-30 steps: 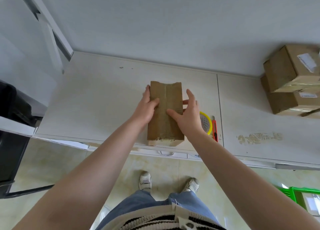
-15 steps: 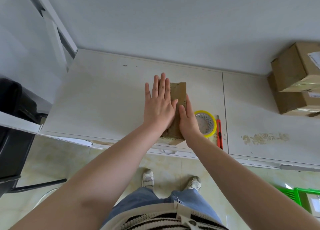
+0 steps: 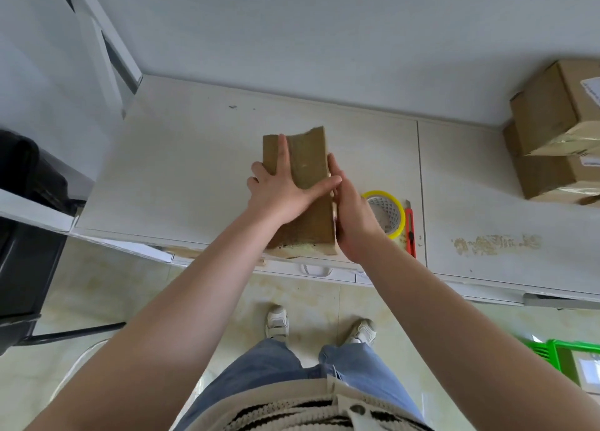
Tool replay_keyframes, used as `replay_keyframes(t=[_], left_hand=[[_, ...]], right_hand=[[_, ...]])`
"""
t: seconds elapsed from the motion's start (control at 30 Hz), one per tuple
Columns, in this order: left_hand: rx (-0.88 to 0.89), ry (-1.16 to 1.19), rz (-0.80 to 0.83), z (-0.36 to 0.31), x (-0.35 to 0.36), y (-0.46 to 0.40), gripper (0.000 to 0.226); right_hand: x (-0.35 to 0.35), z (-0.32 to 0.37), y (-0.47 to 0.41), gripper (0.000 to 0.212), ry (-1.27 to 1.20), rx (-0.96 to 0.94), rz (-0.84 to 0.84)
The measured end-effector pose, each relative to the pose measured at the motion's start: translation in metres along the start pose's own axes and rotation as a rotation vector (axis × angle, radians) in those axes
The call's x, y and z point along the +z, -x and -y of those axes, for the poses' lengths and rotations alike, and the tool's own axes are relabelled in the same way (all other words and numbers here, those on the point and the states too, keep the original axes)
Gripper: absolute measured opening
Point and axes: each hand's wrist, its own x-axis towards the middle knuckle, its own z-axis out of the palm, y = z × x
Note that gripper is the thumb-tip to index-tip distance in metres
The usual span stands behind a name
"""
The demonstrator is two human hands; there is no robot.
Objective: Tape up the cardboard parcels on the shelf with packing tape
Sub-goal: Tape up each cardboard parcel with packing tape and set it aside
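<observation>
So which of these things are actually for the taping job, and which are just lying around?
For the job:
- cardboard parcel under both hands, left hand flat on top, right hand against its side
- roll of tape
- red box cutter
- stacked boxes at far right

Lying about:
- green crate on the floor
- black chair

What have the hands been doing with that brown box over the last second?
The left hand left the box's left edge, swept flat across the top of the cardboard parcel, and now lies spread on it. The right hand slid off the top to press against the right side. The parcel, tape roll and red cutter stayed where they were.
</observation>
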Motion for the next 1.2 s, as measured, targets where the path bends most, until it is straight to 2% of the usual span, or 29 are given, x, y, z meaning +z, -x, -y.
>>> replay_keyframes(t=[0.13, 0.23, 0.27, 0.37, 0.43, 0.5, 0.57, 0.63, 0.73, 0.77, 0.83, 0.87, 0.9, 0.97, 1.03, 1.13, 1.2], left_hand=[[-0.061, 0.299, -0.002, 0.016, -0.019, -0.003, 0.128], [-0.023, 0.534, -0.012, 0.037, -0.029, -0.004, 0.116], [0.002, 0.619, 0.011, 0.044, -0.032, -0.005, 0.112], [0.100, 0.849, 0.168, 0.062, -0.037, -0.006, 0.098], [0.147, 0.925, 0.262, 0.068, -0.034, -0.004, 0.082], [0.160, 0.939, 0.352, 0.068, -0.030, -0.001, 0.076], [0.155, 0.928, 0.396, 0.066, -0.025, 0.001, 0.070], [0.161, 0.906, 0.425, 0.063, -0.020, 0.001, 0.064], [0.138, 0.862, 0.435, 0.051, -0.013, 0.002, 0.051], [0.119, 0.841, 0.425, 0.046, -0.010, 0.002, 0.055], [0.080, 0.788, 0.419, 0.036, -0.001, 0.004, 0.085], [0.083, 0.767, 0.400, 0.030, 0.004, 0.006, 0.093], [0.109, 0.744, 0.365, 0.022, 0.009, 0.010, 0.087], [0.181, 0.706, 0.298, 0.007, 0.016, 0.018, 0.050], [0.220, 0.679, 0.272, -0.009, 0.024, 0.029, 0.025], [0.253, 0.644, 0.281, -0.027, 0.038, 0.043, 0.016], [0.257, 0.644, 0.298, -0.041, 0.051, 0.054, 0.015]], right_hand=[[0.007, 0.015, 0.015, 0.044, 0.229, -0.190, 0.109], [0.007, 0.020, 0.021, 0.048, 0.261, -0.243, 0.171], [0.005, 0.021, 0.021, 0.046, 0.256, -0.260, 0.136], [-0.005, 0.022, 0.013, 0.049, 0.273, -0.254, -0.163], [-0.011, 0.019, 0.012, 0.067, 0.192, -0.094, -0.167], [-0.015, 0.015, 0.011, 0.072, -0.006, 0.078, -0.056], [-0.018, 0.011, 0.016, 0.053, -0.103, 0.177, 0.005], [-0.023, 0.005, 0.019, 0.042, -0.162, 0.204, 0.005], [-0.031, -0.002, 0.022, 0.043, -0.194, 0.168, -0.084], [-0.033, -0.003, 0.024, 0.042, -0.193, 0.141, -0.128], [-0.039, -0.009, 0.026, 0.041, -0.183, 0.094, -0.199], [-0.043, -0.011, 0.028, 0.040, -0.192, 0.074, -0.218], [-0.047, -0.011, 0.032, 0.037, -0.204, 0.054, -0.238], [-0.056, -0.013, 0.041, 0.031, -0.232, 0.034, -0.280], [-0.065, -0.016, 0.050, 0.035, -0.255, 0.011, -0.301], [-0.084, -0.023, 0.066, 0.047, -0.270, -0.026, -0.350], [-0.100, -0.027, 0.082, 0.039, -0.299, -0.047, -0.382]])
